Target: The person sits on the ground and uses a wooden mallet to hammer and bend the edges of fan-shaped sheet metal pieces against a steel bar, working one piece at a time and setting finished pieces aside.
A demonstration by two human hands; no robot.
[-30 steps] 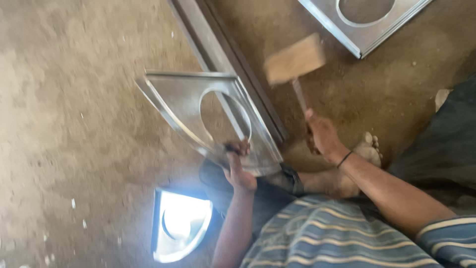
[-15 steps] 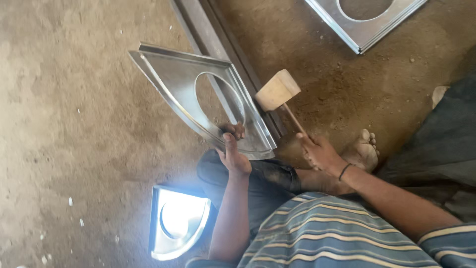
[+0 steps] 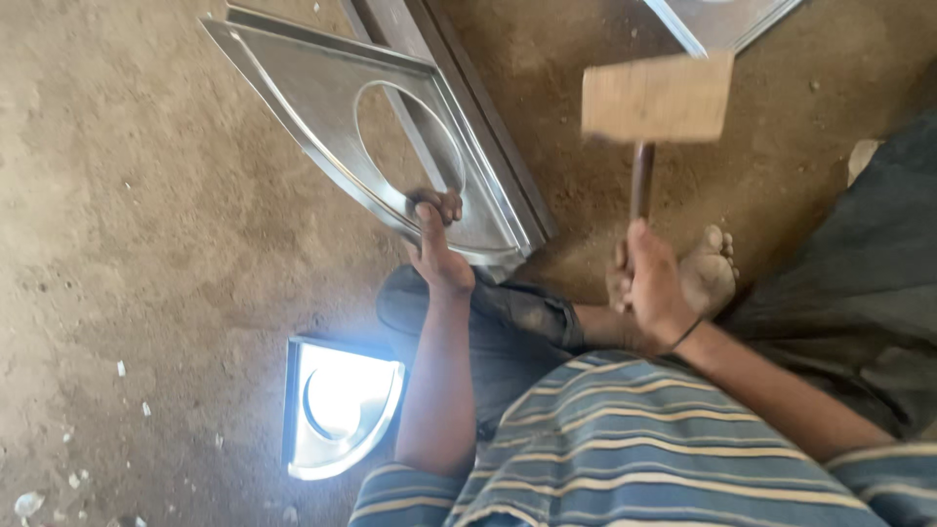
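Observation:
My left hand [image 3: 436, 239] grips the near edge of a steel sheet panel [image 3: 322, 107] that has a round hole cut in it, fingers hooked through the hole. The panel lies across a long metal rail [image 3: 459, 127] on the dirt floor. My right hand [image 3: 649, 288] is closed around the handle of a wooden mallet [image 3: 656, 98], whose blocky head is raised and blurred, to the right of the panel. My bare foot [image 3: 711, 273] rests on the ground just beside the right hand.
A second shiny steel piece with a round hole [image 3: 337, 405] lies on the floor by my left elbow. Another steel panel [image 3: 717, 21] sits at the top right edge. Small white scraps [image 3: 29, 503] dot the dirt floor at the lower left.
The mallet head was down near the panel's edge half a second ago and is now lifted up and to the right. My left hand keeps its grip on the panel.

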